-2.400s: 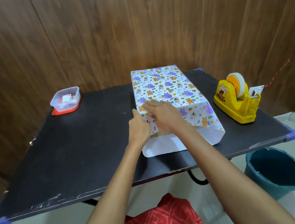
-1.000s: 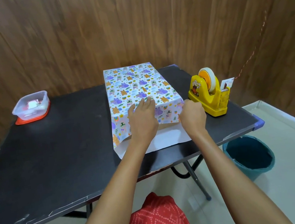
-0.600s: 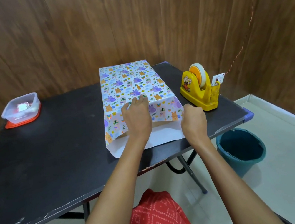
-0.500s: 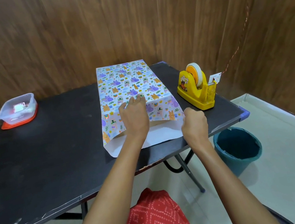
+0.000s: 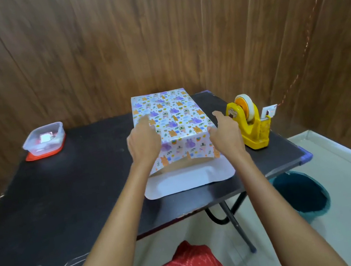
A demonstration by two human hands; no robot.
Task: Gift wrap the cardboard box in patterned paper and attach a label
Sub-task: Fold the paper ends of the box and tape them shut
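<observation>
The cardboard box point(image 5: 182, 166) lies lengthwise on the black table point(image 5: 69, 197), covered by patterned paper point(image 5: 172, 119) with orange and purple animals. Only a strip of brown box shows at the near end, where the paper's white underside point(image 5: 189, 180) spreads flat on the table. My left hand point(image 5: 144, 142) lies against the box's left side with straight fingers reaching onto the top. At the near right corner my right hand point(image 5: 226, 134) flanks the box, index finger extended; both look blurred.
A yellow tape dispenser point(image 5: 249, 124) stands right of the box. At the table's far left is a clear plastic container point(image 5: 43, 139) on a red lid. A teal bucket point(image 5: 301, 194) sits on the floor under the right edge. A wooden wall is close behind.
My left hand slid from the top of the box to its left side. My right hand opened from a fist at the near right corner and rose alongside the box.
</observation>
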